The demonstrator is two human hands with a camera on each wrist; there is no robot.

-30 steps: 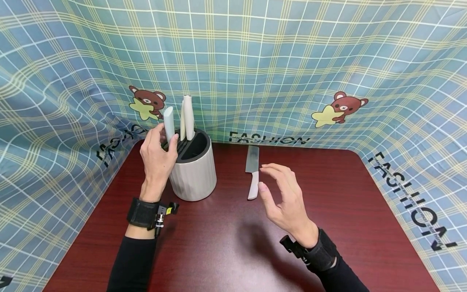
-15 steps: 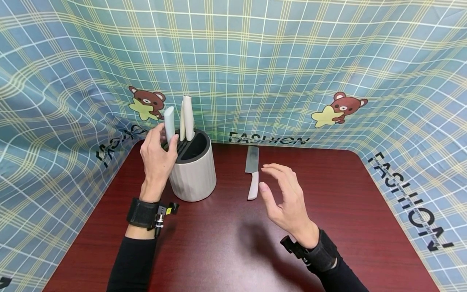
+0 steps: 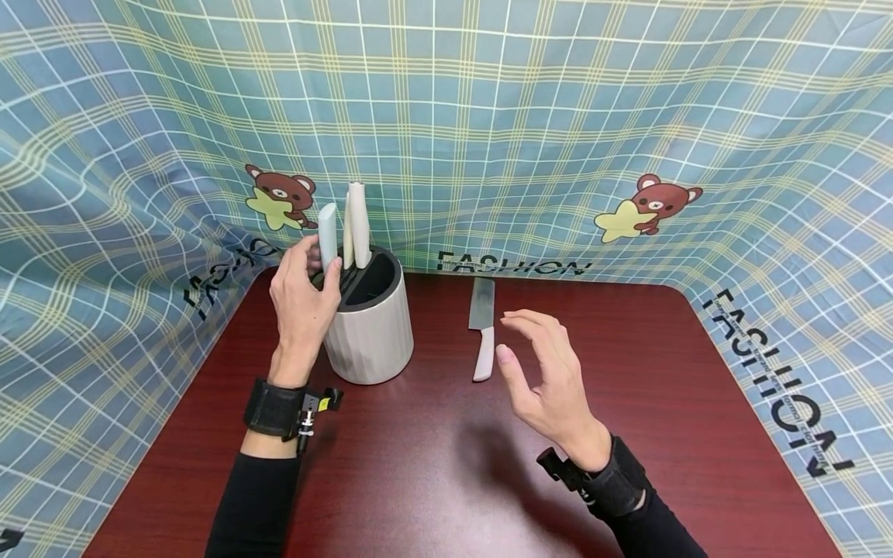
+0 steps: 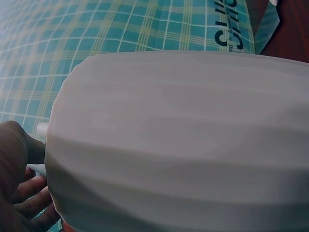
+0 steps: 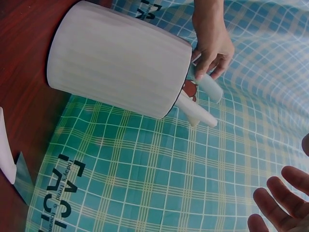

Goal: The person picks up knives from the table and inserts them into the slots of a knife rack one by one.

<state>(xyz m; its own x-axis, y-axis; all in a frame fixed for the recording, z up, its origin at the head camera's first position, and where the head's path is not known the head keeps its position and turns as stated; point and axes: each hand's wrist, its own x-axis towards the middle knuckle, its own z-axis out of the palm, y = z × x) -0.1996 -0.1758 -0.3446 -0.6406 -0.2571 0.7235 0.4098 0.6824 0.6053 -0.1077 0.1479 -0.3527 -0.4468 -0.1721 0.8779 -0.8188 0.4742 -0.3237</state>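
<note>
My left hand (image 3: 302,302) pinches the pale blue handle of a knife (image 3: 327,236) between thumb and fingers, right at the rim of the knife holder (image 3: 370,341). The knife's blade is hidden in the holder. Two more knives with whitish handles (image 3: 360,225) stand upright beside it. In the right wrist view, the thumb lies along the blue handle (image 5: 210,88). My right hand (image 3: 551,380) hangs above the table with fingers loosely bent and nothing in them. Just left of its fingertips lies a cleaver (image 3: 484,341) with a pale pinkish handle, blade pointing away.
The holder is ribbed and light grey, with a black slotted top and a wide opening at its right front. A dark red wooden table (image 3: 391,480) carries everything. Checked cloth (image 3: 446,139) with printed bears encloses the back and both sides.
The pale blue handle has shifted slightly to the right, closer to the whitish handles, with my left hand still on it. My right hand stays nearly in place; the cleaver has not moved.
</note>
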